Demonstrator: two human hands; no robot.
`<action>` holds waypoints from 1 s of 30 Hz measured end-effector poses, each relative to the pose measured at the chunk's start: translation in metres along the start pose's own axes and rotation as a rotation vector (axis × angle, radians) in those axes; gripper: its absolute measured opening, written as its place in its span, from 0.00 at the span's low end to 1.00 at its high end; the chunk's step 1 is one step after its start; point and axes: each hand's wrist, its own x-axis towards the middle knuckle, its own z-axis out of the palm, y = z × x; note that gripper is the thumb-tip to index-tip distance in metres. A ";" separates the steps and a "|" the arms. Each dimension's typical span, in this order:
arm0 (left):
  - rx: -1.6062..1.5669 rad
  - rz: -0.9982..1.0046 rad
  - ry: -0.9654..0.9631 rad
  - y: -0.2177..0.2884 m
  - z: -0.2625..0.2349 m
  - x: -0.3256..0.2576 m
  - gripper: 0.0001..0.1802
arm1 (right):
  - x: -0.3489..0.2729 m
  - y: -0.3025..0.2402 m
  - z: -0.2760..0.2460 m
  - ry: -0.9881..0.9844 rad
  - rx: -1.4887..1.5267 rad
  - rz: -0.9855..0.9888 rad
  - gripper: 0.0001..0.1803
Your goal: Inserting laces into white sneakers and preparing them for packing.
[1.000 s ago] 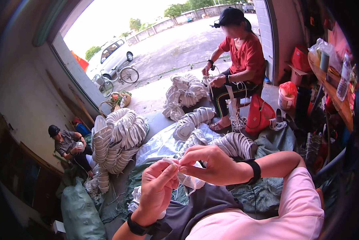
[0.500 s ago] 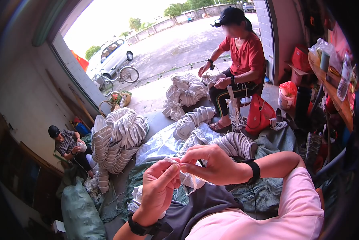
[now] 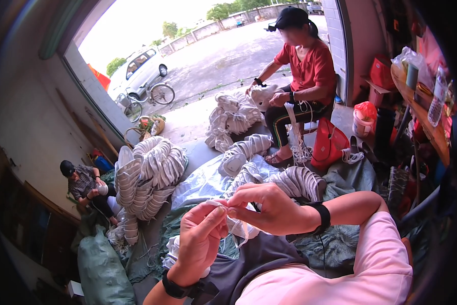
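My left hand and my right hand meet in front of my chest, fingertips pinched together. Between them they grip a thin white lace, whose loose end hangs in a loop below my right hand. The exact spot where the fingers press is too small to make out. Behind my left wrist, a white fabric piece shows in part over my lap, mostly hidden. Just beyond my right hand lies a row of nested white shoe uppers.
Tall stacks of shoe uppers stand at left. A co-worker in red sits by the doorway beside a red bag; another person sits at far left. A stuffed green sack stands near left. A wooden table is at right.
My hands keep the same pinch on the lace, almost unmoved. The co-worker in red has lifted a white shoe upper higher between their hands. The person at far left has shifted their hands slightly.
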 end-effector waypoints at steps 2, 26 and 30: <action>-0.003 -0.004 0.004 -0.001 0.000 0.001 0.08 | -0.001 0.001 0.000 0.005 0.007 -0.003 0.06; 0.004 0.001 -0.020 -0.003 0.001 0.007 0.08 | 0.000 0.003 -0.004 0.019 0.007 -0.007 0.06; -0.004 -0.008 -0.014 -0.003 0.004 0.006 0.08 | -0.001 0.001 -0.006 0.015 -0.017 -0.010 0.06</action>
